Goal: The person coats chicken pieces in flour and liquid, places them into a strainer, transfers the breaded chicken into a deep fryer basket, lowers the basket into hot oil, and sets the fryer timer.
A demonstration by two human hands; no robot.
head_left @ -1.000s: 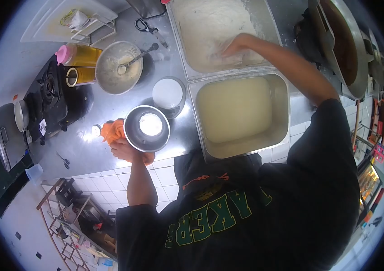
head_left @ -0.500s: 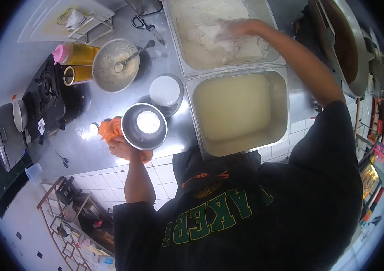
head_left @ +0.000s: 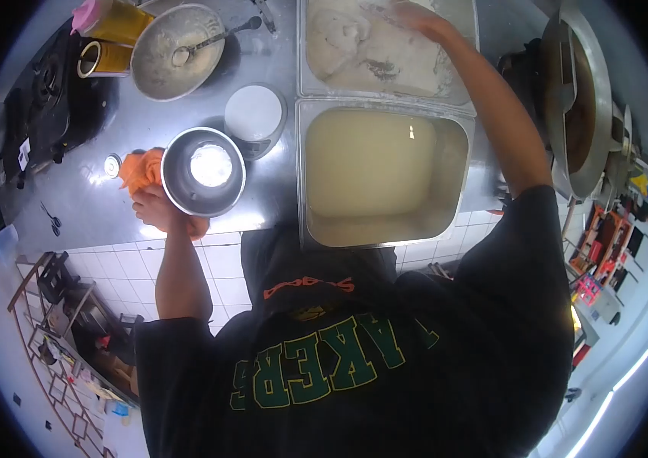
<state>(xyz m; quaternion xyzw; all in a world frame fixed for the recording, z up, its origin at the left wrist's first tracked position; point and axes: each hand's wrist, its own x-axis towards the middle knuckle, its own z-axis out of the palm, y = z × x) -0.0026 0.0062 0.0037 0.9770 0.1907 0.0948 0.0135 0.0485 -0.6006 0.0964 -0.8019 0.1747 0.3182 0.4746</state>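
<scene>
My left hand (head_left: 154,208) is closed on an orange cloth (head_left: 141,169) at the table's near edge, right beside a deep steel bowl (head_left: 174,182). My right hand (head_left: 408,15), dusted white, is over the far steel tray (head_left: 385,98), with its fingers stretched out above the flour (head_left: 415,57). A floury mass lies to its left in the same tray. Nearer my body, a second steel tray (head_left: 455,164) holds pale yellowish liquid (head_left: 369,168). A round white scale (head_left: 254,113) stands between the bowl and the trays.
A floury bowl (head_left: 157,72) with a ladle (head_left: 221,37) sits at the back left, by a pink-lidded jug (head_left: 114,21) and a yellow tin (head_left: 102,59). Small scissors (head_left: 52,220) lie near the left edge. A large round pan (head_left: 591,114) is at the right.
The view has shifted, so the table items appear further left and higher. My right hand has lifted from the flour towards the tray's far side. My left hand stays at the cloth.
</scene>
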